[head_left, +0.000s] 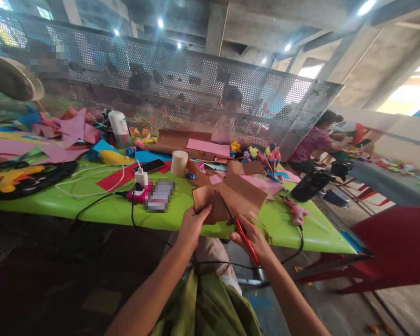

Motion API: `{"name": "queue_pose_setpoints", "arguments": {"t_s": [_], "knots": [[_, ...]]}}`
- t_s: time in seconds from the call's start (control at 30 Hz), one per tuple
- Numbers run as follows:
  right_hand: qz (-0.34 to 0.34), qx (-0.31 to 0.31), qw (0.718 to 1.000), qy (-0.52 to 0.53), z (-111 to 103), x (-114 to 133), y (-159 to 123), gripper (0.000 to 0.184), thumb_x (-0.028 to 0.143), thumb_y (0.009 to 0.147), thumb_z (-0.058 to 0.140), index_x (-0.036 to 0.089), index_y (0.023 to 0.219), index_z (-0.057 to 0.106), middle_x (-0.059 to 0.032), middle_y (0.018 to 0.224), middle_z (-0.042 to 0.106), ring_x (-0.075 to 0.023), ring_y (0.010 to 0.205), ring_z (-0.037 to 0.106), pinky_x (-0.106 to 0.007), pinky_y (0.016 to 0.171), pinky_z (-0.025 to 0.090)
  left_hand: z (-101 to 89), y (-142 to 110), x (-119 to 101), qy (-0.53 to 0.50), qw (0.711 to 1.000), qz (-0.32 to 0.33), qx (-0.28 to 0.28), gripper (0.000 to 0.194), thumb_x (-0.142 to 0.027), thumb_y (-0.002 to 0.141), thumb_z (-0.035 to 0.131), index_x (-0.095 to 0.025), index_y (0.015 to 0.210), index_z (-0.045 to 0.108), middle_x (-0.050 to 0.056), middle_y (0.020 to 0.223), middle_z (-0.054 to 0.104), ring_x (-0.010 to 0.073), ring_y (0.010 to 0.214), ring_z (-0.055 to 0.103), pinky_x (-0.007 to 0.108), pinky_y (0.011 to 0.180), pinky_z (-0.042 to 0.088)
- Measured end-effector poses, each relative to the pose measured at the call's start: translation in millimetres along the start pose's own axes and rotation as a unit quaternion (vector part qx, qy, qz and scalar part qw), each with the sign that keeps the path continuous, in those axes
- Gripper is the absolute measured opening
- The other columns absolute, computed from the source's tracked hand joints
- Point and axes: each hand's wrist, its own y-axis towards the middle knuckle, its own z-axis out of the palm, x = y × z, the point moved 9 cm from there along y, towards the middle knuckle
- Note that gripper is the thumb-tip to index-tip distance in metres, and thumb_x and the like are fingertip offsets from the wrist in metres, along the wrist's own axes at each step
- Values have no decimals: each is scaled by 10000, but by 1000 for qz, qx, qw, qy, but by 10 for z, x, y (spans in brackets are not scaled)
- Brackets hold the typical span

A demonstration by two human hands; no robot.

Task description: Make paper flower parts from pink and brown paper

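My left hand (193, 224) pinches the left part of a piece of brown paper (210, 200) above the table's front edge. In my right hand (250, 235) is a pair of scissors with red handles (244, 235), its dark blades (228, 207) at the right edge of that paper. Another brown sheet (247, 193) lies just behind the blades, on the table. How far the blades are parted is hard to make out.
The green table (182, 224) carries a pink glue gun (297, 212), a black bottle (311, 182), a white roll (179, 163), a phone (160, 195) and coloured paper (73, 128). A perforated metal screen (196, 88) stands behind. A red chair (399, 242) is at right; another person (315, 142) sits beyond.
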Motion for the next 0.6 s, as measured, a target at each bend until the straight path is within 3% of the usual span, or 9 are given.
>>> {"name": "queue_pose_setpoints", "arguments": {"t_s": [0.37,0.5,0.6], "knots": [[19,-25,999,-40,-47,-106,4,577,774,761,534,201,719,589,8,623,464,-172,608,428,-261,514,330,-3,38,61,24,999,-11,17,411,-360,580,840,-118,904,767,79,816,777,240,732,715,306,636,554],[-11,-29,997,-68,-82,-29,-5,584,771,792,498,199,778,615,0,643,504,-182,642,471,-264,545,373,-6,63,67,24,999,-20,33,459,-381,558,852,-114,920,764,76,807,776,230,702,706,306,631,548],[-29,-6,997,-73,-81,68,-10,585,769,807,477,201,856,609,-4,669,528,-182,636,488,-268,550,391,7,64,53,38,997,-19,59,468,-382,558,859,-117,933,767,78,811,777,244,772,716,326,726,554]]}}
